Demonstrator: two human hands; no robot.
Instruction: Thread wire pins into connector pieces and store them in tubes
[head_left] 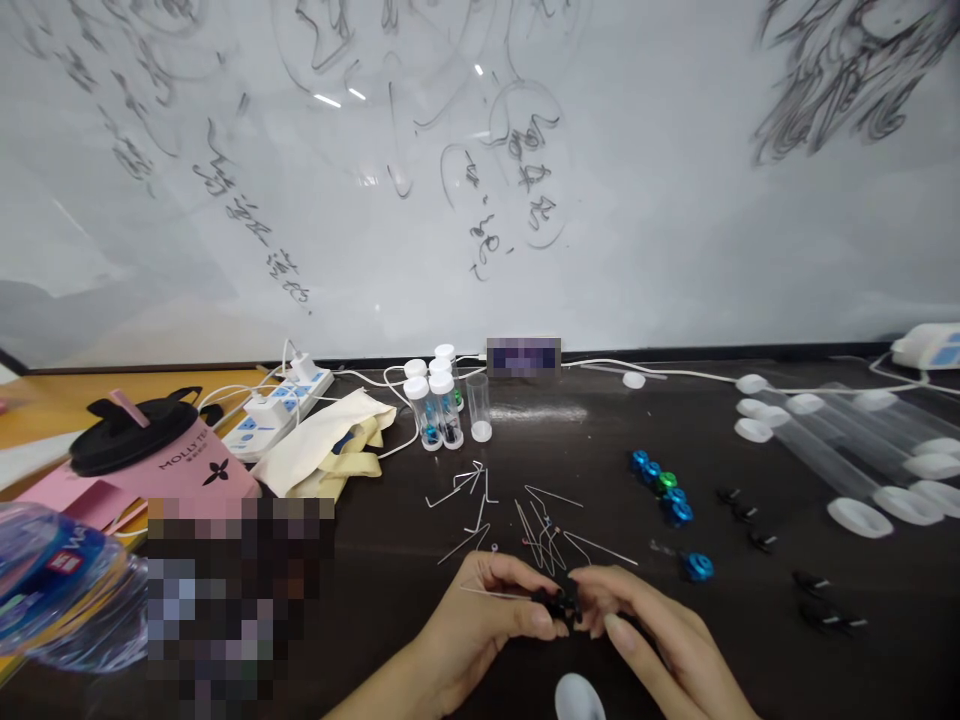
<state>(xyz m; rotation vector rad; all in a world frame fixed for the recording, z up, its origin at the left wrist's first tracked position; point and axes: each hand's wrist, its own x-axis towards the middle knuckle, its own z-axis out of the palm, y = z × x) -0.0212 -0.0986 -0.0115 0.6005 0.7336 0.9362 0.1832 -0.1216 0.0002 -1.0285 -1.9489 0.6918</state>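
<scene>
My left hand and my right hand meet low in the middle of the dark table. Both pinch a small black part between thumb and fingertips. A thin bent wire runs out to the left from the left fingers. Several loose bent wires lie just beyond the hands. Blue and green metal nuts sit in a row to the right, with one more blue nut nearer. Small black parts lie scattered further right.
Capped vials and an open clear tube stand at the back. Long clear tubes with white caps lie at right. At left are a power strip, cloth bag, pink cup and water bottle. A whiteboard rises behind.
</scene>
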